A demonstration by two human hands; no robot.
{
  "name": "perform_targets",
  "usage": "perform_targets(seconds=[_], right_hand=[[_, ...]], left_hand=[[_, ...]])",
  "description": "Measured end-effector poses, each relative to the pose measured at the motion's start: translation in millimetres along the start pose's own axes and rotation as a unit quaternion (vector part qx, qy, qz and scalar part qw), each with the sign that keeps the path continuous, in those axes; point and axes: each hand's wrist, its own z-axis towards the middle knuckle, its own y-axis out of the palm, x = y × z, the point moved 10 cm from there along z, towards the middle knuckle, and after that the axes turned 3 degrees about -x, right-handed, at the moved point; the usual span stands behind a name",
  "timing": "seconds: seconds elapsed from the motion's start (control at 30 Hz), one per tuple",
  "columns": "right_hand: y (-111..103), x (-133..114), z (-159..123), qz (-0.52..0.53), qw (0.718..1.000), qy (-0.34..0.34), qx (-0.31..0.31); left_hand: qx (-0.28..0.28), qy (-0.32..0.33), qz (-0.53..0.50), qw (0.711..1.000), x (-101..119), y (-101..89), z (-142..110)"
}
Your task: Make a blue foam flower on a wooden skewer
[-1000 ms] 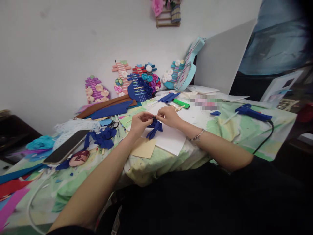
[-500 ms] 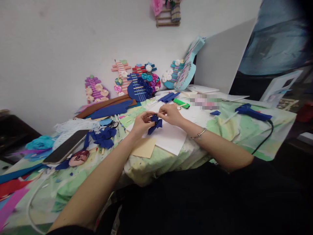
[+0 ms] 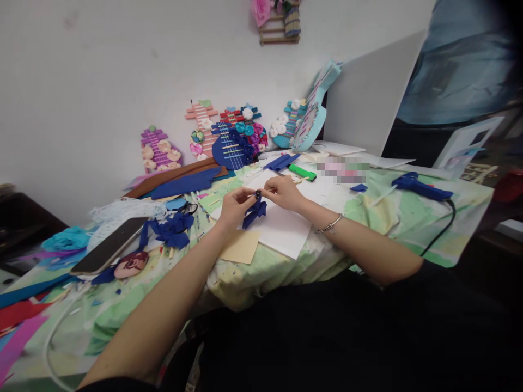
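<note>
My left hand (image 3: pixel 237 206) is closed, its thumb and fingertips pinching a dark blue crepe-paper flower (image 3: pixel 254 213) at its gathered top. Loose blue petals hang below the fingers, over a white sheet (image 3: pixel 286 234). From the right, my right hand (image 3: pixel 281 193) meets it, fingers pinched together at the flower's dark tip. A thin pale stick (image 3: pixel 301 179) runs out behind that hand and appears gripped in it. Exactly where stick and flower meet is hidden by the fingertips. A yellowish paper square (image 3: pixel 240 246) lies under my left wrist.
A blue glue gun (image 3: pixel 420 187) with its cord lies to the right. Behind my hands is a green cutter (image 3: pixel 302 172). Leftward lie a phone (image 3: pixel 110 245), blue paper scraps (image 3: pixel 174 230) and white netting (image 3: pixel 122 212). Decorated paper guitars (image 3: pixel 231 144) lean against the wall.
The blue flower turns and shifts between my fingertips, its petals now hanging slightly further left. The pale stick's angle behind my right hand changes. Both hands stay in nearly the same place.
</note>
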Motion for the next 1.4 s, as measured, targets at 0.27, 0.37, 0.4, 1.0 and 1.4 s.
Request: perform_targets(seconds=[0.27, 0.37, 0.4, 1.0, 1.4], right_hand=[[1, 1, 1, 0.032, 0.999, -0.005, 0.004], [0, 3, 0, 0.027, 1.000, 0.003, 0.005], [0, 3, 0, 0.029, 1.000, 0.006, 0.005], [4, 12, 1, 0.090, 0.996, 0.019, 0.009], [4, 13, 1, 0.112, 0.994, 0.009, 0.010]], left_hand=[[0.008, 0.051, 0.058, 0.997, 10, -0.4, -1], [0.000, 0.056, 0.054, 0.997, 8, 0.3, 0], [-0.003, 0.054, 0.050, 0.997, 7, 0.5, 0], [-0.057, 0.014, 0.019, 0.998, 5, 11.5, -4], [-0.031, -0.036, -0.019, 0.999, -2, 5.9, -4]])
